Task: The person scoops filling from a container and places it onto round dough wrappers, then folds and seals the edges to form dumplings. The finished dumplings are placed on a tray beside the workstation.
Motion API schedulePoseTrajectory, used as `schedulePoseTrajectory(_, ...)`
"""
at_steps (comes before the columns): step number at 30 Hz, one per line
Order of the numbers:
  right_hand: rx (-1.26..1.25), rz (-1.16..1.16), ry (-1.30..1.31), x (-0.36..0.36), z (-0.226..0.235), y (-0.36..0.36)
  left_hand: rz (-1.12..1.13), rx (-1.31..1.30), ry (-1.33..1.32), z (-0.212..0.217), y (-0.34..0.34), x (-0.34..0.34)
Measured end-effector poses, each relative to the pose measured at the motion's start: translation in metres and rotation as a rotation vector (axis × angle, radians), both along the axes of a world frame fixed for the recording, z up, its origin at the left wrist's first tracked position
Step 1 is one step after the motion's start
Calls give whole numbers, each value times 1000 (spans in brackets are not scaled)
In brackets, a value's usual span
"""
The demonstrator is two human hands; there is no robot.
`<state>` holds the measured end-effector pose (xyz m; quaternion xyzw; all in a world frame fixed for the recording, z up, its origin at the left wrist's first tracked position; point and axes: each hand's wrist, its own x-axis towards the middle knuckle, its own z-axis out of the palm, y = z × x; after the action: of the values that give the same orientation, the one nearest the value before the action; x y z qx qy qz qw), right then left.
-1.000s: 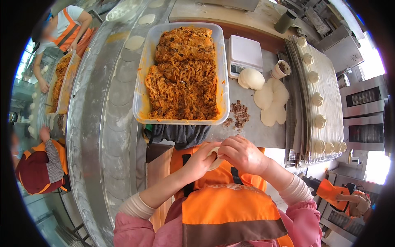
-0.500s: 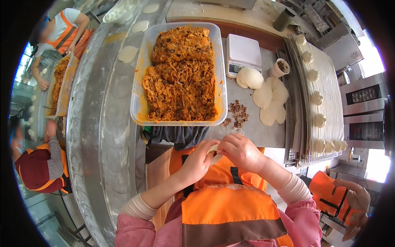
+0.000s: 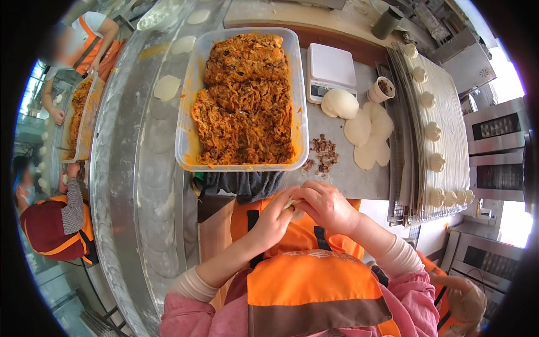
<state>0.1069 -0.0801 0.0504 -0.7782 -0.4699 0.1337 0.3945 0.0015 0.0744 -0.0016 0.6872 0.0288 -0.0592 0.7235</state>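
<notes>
In front of my orange apron, my left hand (image 3: 272,220) cups a pale, partly gathered bun (image 3: 290,203). The fingers of my right hand (image 3: 330,209) pinch the dough at its rim, so both hands are closed on it; most of the bun is hidden by fingers. Just beyond them stands a clear plastic tub (image 3: 185,121) heaped with orange shredded filling (image 3: 247,115). Brown crumbled filling (image 3: 324,154) lies on the metal counter to its right. Beside that are overlapping flat dough rounds (image 3: 370,130) and a stack of dough rounds (image 3: 340,104) by the scale.
A white kitchen scale (image 3: 331,66) and a small cup of brown filling (image 3: 381,90) stand behind the dough. Pleated buns (image 3: 433,132) line a tray at right. Left, a conveyor belt (image 3: 163,146) carries dough rounds (image 3: 167,88). Co-workers (image 3: 59,227) are at far left and lower right.
My right fingers have closed in further over the dough, and less of it shows. The dough rounds on the belt have shifted nearer. The person at lower right has moved toward the bottom edge.
</notes>
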Motion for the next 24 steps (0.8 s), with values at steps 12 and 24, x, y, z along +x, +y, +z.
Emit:
schedulePoseTrajectory(12, -42, 131, -207, 7, 14, -5, 290, -702, 327, 7, -23, 12)
schedulePoseTrajectory(24, -89, 158, -319, 15, 6, -8, 177, -620, 366, -2, -11, 5)
